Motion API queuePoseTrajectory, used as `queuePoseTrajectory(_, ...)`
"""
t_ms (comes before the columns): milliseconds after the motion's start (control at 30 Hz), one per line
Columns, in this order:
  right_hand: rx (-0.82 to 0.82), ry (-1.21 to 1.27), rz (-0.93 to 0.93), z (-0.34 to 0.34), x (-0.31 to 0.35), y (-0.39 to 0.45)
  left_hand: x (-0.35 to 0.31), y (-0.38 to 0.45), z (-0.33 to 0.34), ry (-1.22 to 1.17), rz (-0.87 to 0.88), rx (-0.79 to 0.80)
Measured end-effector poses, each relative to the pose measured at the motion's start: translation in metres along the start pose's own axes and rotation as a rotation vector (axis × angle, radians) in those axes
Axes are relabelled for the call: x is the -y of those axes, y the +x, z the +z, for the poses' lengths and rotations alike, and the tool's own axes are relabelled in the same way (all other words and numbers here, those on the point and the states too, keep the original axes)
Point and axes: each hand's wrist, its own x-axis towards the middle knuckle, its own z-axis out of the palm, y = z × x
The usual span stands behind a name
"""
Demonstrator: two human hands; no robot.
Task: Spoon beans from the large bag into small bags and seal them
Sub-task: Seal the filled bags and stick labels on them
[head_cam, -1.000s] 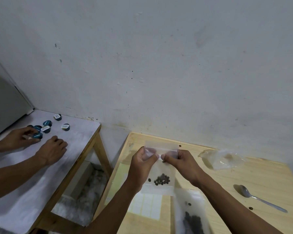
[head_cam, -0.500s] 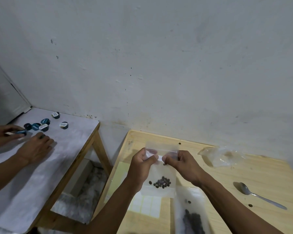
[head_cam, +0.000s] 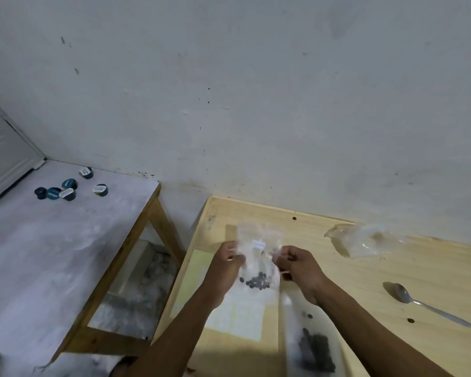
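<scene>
I hold a small clear bag upright above the wooden table. A cluster of dark beans sits at its bottom, and a small white label shows near its top. My left hand pinches the bag's left edge and my right hand pinches its right edge. The large clear bag with dark beans lies flat on the table below my right forearm. A metal spoon lies on the table to the right, away from both hands.
A crumpled clear plastic bag lies at the back right of the table. A sheet of white labels lies under my hands. Loose beans dot the table. A second table at left carries several small dark capsules.
My hands have moved apart along the bag's top, from the middle to its two edges. The other person's hands have left the left table.
</scene>
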Motion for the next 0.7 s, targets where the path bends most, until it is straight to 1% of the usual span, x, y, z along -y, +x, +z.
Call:
queuePoseTrajectory(100, -0.179, 0.106, 0.033, 0.003, 0.001, 0.015, 0.005, 0.011, -0.003, 0.099, -0.024, -0.04)
queuePoseTrajectory(167, -0.273, 0.082, 0.043, 0.006, -0.001, 0.031, 0.003, 0.025, -0.005, 0.156, -0.012, -0.085)
queuePoseTrajectory(233, -0.323, 0.002, 0.046, 0.01, 0.0, 0.047, -0.006, 0.04, -0.006, 0.232, 0.0, -0.127)
queuePoseTrajectory(300, -0.313, -0.085, 0.047, 0.015, 0.004, 0.06, -0.015, 0.056, -0.004, 0.331, 0.037, -0.171)
queuePoseTrajectory(367, -0.223, -0.152, 0.036, 0.02, 0.016, 0.067, -0.022, 0.071, -0.002, 0.41, 0.064, -0.22)
queuePoseTrajectory(467, -0.099, -0.192, 0.07, 0.022, 0.028, 0.077, -0.028, 0.087, -0.001, 0.471, 0.044, -0.186)
queuePoseTrajectory(567, -0.102, -0.228, 0.114, 0.022, 0.031, 0.085, -0.032, 0.093, 0.001, 0.511, 0.018, -0.132)
queuePoseTrajectory(633, -0.135, -0.235, 0.103, 0.022, 0.032, 0.087, -0.034, 0.093, 0.003, 0.536, 0.004, -0.108)
queuePoseTrajectory(700, -0.176, -0.252, 0.098, 0.019, 0.033, 0.084, -0.032, 0.09, 0.004, 0.553, 0.02, -0.118)
